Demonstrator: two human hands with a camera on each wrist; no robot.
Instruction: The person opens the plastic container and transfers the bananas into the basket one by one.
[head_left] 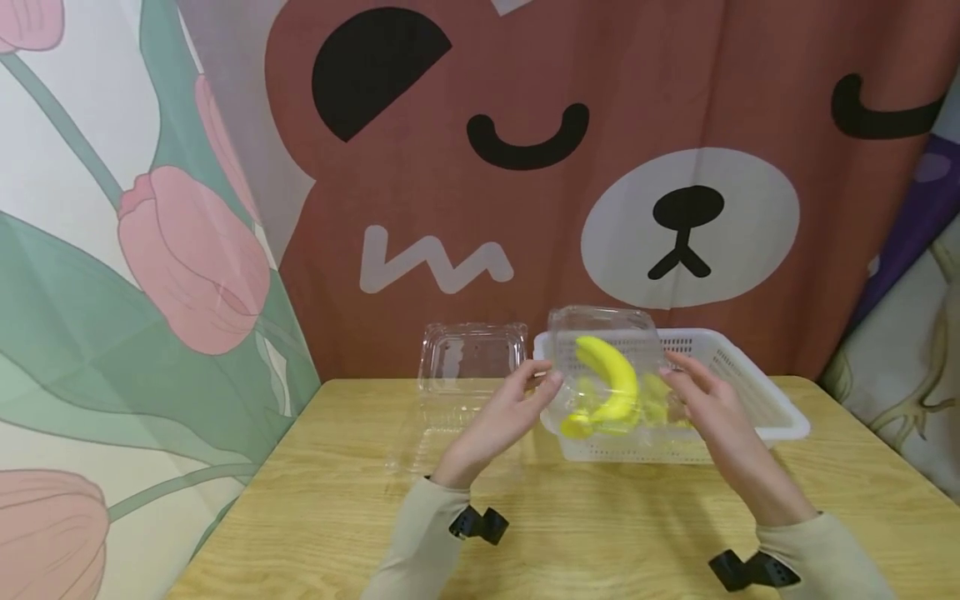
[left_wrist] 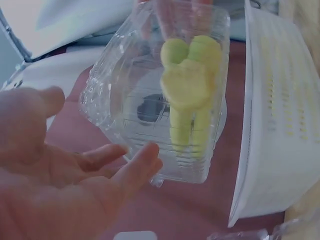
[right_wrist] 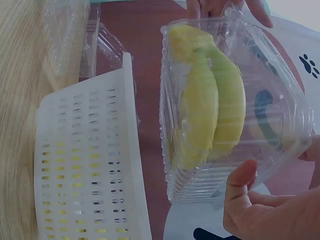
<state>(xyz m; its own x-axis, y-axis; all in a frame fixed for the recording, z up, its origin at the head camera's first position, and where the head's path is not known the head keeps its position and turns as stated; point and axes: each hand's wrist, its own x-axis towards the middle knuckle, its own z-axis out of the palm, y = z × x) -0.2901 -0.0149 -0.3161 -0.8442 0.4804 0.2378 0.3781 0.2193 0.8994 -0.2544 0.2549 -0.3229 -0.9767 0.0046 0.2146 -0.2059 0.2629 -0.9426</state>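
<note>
A clear plastic clamshell container (head_left: 603,321) with yellow bananas (head_left: 618,379) inside is held up over the front of a white basket (head_left: 783,429). My right hand (head_left: 708,404) grips its right edge; in the right wrist view the thumb lies on the near edge and the other fingers are partly hidden. My left hand (head_left: 513,404) is at the container's left side. In the left wrist view its fingers (left_wrist: 132,167) are extended at the container's edge, the thumb apart. Whether the lid is fastened, I cannot tell.
A second clear clamshell (head_left: 472,354) stands opened on the wooden table (head_left: 600,533), left of the basket. Yellow shows through the basket's slots (right_wrist: 75,175). Behind the table hangs a curtain (head_left: 420,183) with a bear print.
</note>
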